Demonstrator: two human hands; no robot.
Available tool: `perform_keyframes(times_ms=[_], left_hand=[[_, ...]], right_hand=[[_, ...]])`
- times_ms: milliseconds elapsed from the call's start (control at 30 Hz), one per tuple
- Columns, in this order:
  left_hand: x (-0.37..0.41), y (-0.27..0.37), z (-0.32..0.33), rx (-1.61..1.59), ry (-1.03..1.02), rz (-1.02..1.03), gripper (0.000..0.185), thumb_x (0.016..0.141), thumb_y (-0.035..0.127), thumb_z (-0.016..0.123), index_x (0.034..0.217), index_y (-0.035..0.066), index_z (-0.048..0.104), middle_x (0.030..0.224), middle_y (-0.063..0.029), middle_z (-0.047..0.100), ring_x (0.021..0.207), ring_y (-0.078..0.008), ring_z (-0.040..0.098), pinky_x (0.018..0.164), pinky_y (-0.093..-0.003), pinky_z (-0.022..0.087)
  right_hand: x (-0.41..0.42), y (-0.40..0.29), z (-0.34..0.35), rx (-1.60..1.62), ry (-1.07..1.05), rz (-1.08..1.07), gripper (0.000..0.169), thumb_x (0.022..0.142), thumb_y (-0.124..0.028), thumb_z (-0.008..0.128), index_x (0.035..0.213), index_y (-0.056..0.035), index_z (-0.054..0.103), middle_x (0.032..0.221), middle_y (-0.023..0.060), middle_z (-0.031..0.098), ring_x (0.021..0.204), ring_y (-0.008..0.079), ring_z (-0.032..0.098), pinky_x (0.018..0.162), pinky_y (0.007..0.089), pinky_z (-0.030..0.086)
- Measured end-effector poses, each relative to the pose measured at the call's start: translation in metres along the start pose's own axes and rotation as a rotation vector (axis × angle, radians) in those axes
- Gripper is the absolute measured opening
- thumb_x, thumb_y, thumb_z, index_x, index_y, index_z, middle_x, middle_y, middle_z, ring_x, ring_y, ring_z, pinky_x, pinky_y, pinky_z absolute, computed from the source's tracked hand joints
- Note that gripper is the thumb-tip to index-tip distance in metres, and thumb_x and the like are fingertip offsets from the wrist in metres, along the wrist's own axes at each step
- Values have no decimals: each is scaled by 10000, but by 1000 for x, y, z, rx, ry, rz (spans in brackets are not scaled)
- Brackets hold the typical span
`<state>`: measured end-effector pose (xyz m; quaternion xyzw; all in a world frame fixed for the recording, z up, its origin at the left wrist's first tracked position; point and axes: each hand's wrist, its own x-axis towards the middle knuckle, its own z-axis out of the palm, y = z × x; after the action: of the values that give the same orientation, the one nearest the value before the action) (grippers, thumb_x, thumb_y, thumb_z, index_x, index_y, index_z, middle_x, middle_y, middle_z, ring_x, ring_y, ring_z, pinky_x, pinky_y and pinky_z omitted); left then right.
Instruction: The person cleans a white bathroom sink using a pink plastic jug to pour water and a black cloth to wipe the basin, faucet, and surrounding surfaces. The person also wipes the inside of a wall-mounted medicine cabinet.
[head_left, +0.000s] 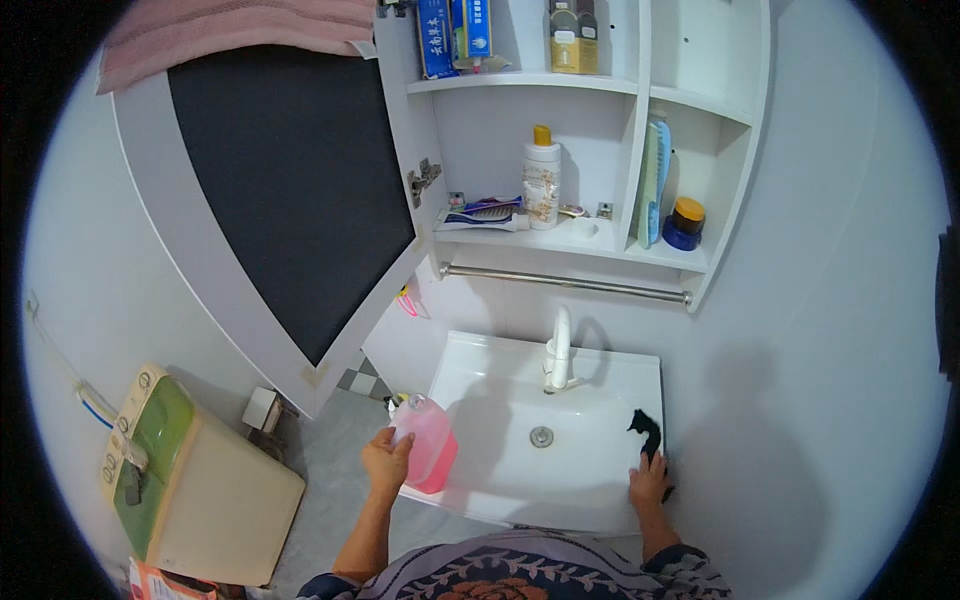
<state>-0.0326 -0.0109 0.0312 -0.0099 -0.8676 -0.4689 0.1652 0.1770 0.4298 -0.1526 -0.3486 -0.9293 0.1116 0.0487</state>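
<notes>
My left hand (388, 459) grips a translucent plastic jug (429, 435) partly filled with pink liquid, by its side nearest me. The jug is at the left edge of the white washbasin (510, 495); whether it rests on the rim I cannot tell. At the basin's right rim, my right hand (649, 480) is on a crumpled black cloth-like item (646, 429), part of which sticks out beyond the fingers. A white faucet (557, 356) rises at the back of the basin, above the round metal drain (541, 436).
Above the basin hangs a white cabinet with a lotion bottle (541, 184), toothpaste tubes (484, 220), combs (654, 180) and a jar (684, 223). A metal towel bar (566, 282) runs beneath. The open cabinet door (300, 187) swings out leftward, near a twin-tub washing machine (210, 487).
</notes>
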Motion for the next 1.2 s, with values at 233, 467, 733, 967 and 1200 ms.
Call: perform_keyframes(times_ms=[233, 467, 733, 967, 1200], left_hand=[[3, -14, -3, 202, 36, 161, 391, 673, 267, 725, 879, -58, 653, 639, -181, 610, 532, -242, 581, 529, -339, 455], [3, -24, 3, 55, 9, -37, 419, 675, 302, 719, 887, -53, 654, 689, -202, 629, 600, -294, 613, 587, -371, 478], [0, 1, -5, 74, 5, -35, 412, 695, 278, 711, 924, -59, 652, 688, -202, 636, 611, -268, 628, 588, -350, 482], [-3, -2, -7, 8, -16, -126, 418, 697, 260, 718, 938, -73, 641, 669, -185, 637, 593, -223, 624, 566, -330, 477], [0, -4, 1, 50, 5, -35, 410, 697, 229, 727, 948, -81, 633, 670, -172, 637, 581, -200, 607, 544, -315, 465]], right_hand=[[-67, -27, -28, 1, -134, 94, 689, 830, -371, 602, 1370, -52, 314, 1450, 207, 191, 1349, 364, 156, 1027, 616, 156], [12, -33, -36, -2, -155, 94, 688, 873, -447, 502, 1393, -52, 283, 1471, 199, 160, 1366, 343, 106, 1050, 621, 61], [128, -44, -41, -31, -242, 124, 667, 902, -461, 430, 1415, -72, 255, 1495, 160, 98, 1375, 330, 74, 1059, 613, 53], [68, -29, -42, 35, -172, 21, 618, 892, -382, 484, 1389, -62, 302, 1489, 171, 128, 1370, 327, 107, 1061, 599, 80], [69, -28, -19, 97, 50, 134, 681, 808, -382, 623, 1334, -38, 362, 1459, 195, 189, 1343, 353, 165, 1018, 638, 144]])
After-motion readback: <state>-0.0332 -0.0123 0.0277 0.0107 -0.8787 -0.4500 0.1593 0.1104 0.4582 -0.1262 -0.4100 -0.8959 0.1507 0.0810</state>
